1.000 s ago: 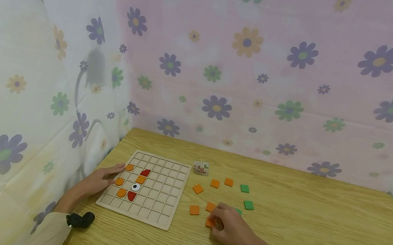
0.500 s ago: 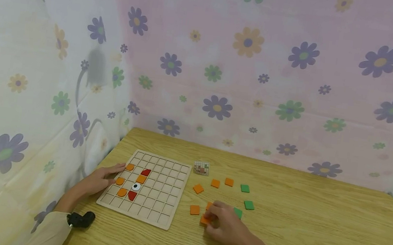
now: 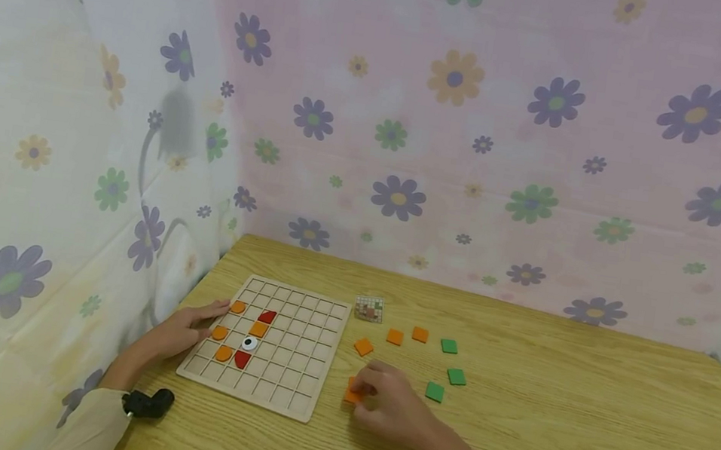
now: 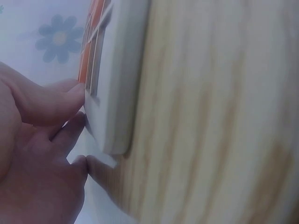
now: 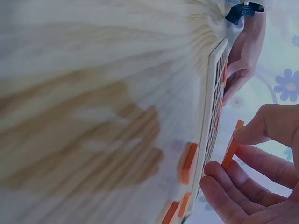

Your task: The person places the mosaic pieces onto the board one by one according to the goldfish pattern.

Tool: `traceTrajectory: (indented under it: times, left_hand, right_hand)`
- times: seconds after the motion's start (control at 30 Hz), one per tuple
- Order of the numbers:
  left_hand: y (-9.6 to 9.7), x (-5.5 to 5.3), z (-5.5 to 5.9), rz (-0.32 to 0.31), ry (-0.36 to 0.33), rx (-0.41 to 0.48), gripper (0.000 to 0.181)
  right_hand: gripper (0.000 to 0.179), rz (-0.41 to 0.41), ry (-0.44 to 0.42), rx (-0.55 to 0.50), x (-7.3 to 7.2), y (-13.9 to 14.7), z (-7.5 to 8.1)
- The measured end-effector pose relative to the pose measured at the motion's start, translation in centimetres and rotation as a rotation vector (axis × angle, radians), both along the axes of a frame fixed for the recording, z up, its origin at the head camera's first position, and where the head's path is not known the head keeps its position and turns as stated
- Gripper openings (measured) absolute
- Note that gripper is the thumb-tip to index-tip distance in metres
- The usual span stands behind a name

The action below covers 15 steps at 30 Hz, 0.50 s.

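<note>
My right hand point(image 3: 390, 404) pinches an orange square tile point(image 5: 232, 144) between thumb and fingers. In the right wrist view the tile is tilted and held up off the table. The hand is just right of a wooden grid board point(image 3: 303, 350). My left hand point(image 3: 186, 327) rests at the board's left edge, its thumb and fingertips touching the rim in the left wrist view. On the board lie several orange discs point(image 3: 223, 354), two red corner-shaped pieces point(image 3: 267, 317), an orange square point(image 3: 258, 329) and a white eye piece point(image 3: 249, 343).
Right of the board lie several loose orange tiles point(image 3: 394, 337) and three green tiles point(image 3: 456, 377). A small printed pattern card point(image 3: 369, 309) sits by the board's far right corner. A flowered cloth point(image 3: 405, 147) hangs behind and at the left of the table point(image 3: 581, 421).
My right hand has moved left towards the board, carrying the orange tile. A green tile it partly covered now shows fully. My left hand and the board have stayed put.
</note>
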<state>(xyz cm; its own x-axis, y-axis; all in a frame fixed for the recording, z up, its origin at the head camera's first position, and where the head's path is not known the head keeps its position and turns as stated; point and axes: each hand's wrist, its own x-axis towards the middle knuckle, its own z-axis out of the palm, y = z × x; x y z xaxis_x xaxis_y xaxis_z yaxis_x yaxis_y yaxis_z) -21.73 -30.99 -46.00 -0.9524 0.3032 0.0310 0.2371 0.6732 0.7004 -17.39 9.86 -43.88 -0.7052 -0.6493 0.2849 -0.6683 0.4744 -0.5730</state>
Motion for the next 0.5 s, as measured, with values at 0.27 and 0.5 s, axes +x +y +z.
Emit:
traceTrajectory:
  times: [0.27, 0.5]
  left_hand:
    - [0.0, 0.0, 0.2, -0.017, 0.009, 0.002, 0.053]
    - [0.1, 0.0, 0.2, -0.017, 0.021, -0.011, 0.052]
  right_hand:
    - [0.017, 0.005, -0.021, -0.028, -0.4, -2.1, 0.4]
    - [0.015, 0.039, -0.021, -0.103, -0.8, -3.9, 0.3]
